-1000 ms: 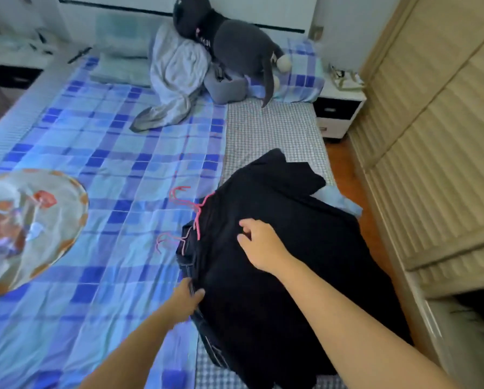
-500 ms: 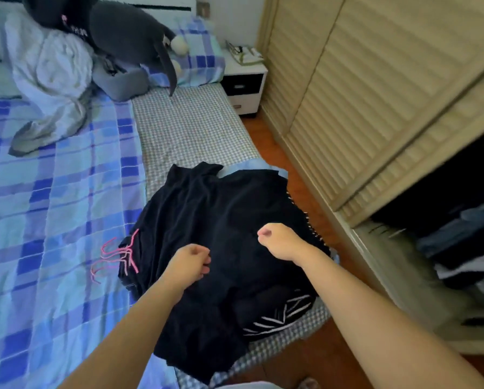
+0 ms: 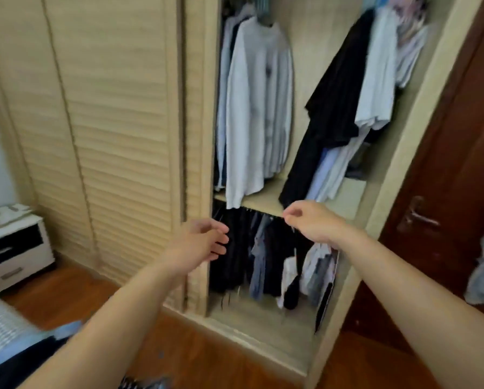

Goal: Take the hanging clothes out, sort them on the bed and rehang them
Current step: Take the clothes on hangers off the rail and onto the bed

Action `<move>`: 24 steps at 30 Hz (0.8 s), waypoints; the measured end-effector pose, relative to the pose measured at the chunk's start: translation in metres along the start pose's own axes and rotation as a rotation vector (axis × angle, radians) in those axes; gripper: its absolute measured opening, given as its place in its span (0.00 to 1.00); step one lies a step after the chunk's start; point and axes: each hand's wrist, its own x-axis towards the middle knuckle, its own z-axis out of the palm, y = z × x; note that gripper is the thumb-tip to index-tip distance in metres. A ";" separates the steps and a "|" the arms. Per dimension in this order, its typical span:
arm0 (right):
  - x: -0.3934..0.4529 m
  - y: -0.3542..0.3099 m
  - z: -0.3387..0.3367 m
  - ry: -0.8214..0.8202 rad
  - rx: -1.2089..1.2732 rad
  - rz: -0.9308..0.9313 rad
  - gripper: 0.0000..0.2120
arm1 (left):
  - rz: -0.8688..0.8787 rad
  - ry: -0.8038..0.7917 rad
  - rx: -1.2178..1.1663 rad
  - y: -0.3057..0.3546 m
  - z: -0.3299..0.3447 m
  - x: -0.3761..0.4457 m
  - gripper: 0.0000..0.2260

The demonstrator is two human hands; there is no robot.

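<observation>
1. The left hand point(image 3: 200, 241) is raised in front of the open wardrobe, fingers loosely spread and relaxed, holding nothing
2. The right hand point(image 3: 309, 221) is up at the same height, to the right of the left one; its fingers are curled with thumb and forefinger close together, and blur hides whether they pinch anything
3. Just behind the right hand runs the wardrobe shelf point(image 3: 266, 204), with the lower rail of dark trousers and folded garments point(image 3: 259, 256) hanging below both hands
4. Above the hands hang the upper clothes: a white long-sleeved top point(image 3: 259, 108) straight above the gap between them, a black garment point(image 3: 333, 108) above the right hand, and pale shirts point(image 3: 378, 68) further right
5. Left of the left hand stands the louvred sliding door point(image 3: 117, 122)
6. Far left, below that hand, is a white bedside cabinet point(image 3: 13, 248)
7. Beneath the left forearm, the bed corner point(image 3: 2, 329) carries a dark garment point(image 3: 16, 363)
8. Right of the right forearm is a brown door point(image 3: 443, 192)
</observation>
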 end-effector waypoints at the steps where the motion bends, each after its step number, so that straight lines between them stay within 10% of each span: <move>1: 0.009 0.005 -0.040 0.082 -0.016 -0.009 0.10 | 0.073 -0.013 0.026 0.034 0.012 0.018 0.08; 9: 0.076 0.007 -0.233 0.462 -0.251 -0.095 0.09 | 0.507 0.018 0.382 0.245 0.067 0.142 0.08; 24: 0.294 0.007 -0.296 0.706 -0.584 0.048 0.09 | 0.841 0.214 1.035 0.336 0.031 0.433 0.10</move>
